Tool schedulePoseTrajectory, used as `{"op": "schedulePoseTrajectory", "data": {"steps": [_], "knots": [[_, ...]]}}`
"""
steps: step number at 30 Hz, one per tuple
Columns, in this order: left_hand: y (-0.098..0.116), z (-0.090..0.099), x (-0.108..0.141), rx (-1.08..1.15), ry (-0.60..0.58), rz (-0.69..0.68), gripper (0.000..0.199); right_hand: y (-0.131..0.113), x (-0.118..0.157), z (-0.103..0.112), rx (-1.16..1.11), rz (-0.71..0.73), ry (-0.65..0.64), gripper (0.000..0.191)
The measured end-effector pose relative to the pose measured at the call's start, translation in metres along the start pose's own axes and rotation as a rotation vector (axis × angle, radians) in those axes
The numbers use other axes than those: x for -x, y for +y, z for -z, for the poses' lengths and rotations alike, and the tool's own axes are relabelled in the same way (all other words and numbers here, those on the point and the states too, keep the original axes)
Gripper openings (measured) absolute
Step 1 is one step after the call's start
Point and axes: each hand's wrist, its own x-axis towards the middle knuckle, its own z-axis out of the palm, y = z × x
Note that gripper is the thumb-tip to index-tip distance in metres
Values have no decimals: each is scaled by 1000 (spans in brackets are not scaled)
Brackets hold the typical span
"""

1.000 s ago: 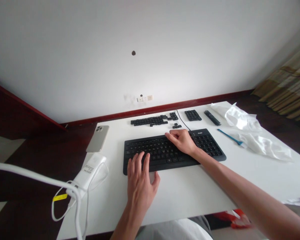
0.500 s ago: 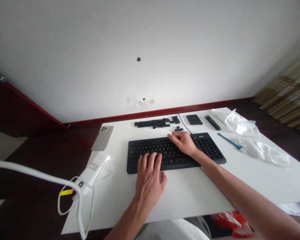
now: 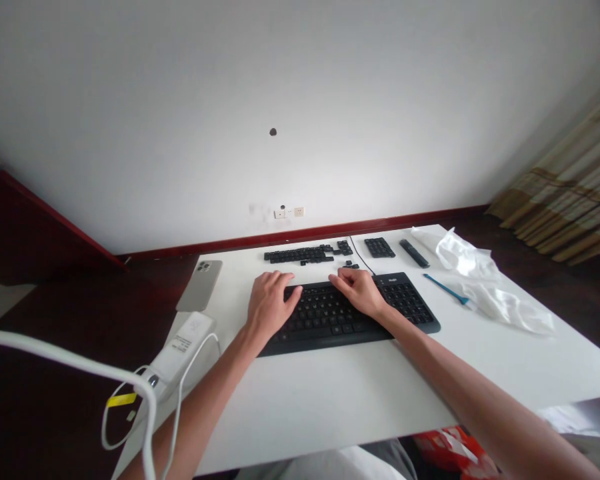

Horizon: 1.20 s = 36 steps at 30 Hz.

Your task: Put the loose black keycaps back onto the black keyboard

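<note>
Inventory, largest first: one white surface (image 3: 330,400) before a white wall (image 3: 280,100). At 12 o'clock on it lay a black keyboard (image 3: 340,327), its long axis running 9 to 3 o'clock. The left hand (image 3: 269,303) and the right hand (image 3: 360,291) both rested on its keys, slightly curled and open, with nothing visibly held; the right hand lay nearer the number-pad end. Beyond, at 12 o'clock, lay rows of loose black keycaps (image 3: 297,255); at 1 o'clock, a detached black key block (image 3: 379,247); at 10 o'clock, a smartphone (image 3: 200,285).
</note>
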Motion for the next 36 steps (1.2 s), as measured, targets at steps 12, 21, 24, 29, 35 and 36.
{"op": "schedulePoseTrajectory", "data": {"steps": [12,21,24,29,35,36], "knots": [[-72,-29,7,337,149,302,22,-2,-40,-7,359,334,-44,32],[-69,-27,7,311,177,282,19,3,-76,-39,492,399,-95,32],[-69,-28,7,318,176,280,18,4,-76,-42,498,408,-116,30],[-68,-28,8,323,174,285,18,0,-64,-37,460,401,-146,26],[-67,-26,8,321,171,288,17,-5,-58,-28,386,425,-151,26],[-66,-26,8,321,170,288,17,-5,-59,-27,380,427,-164,25]]}}
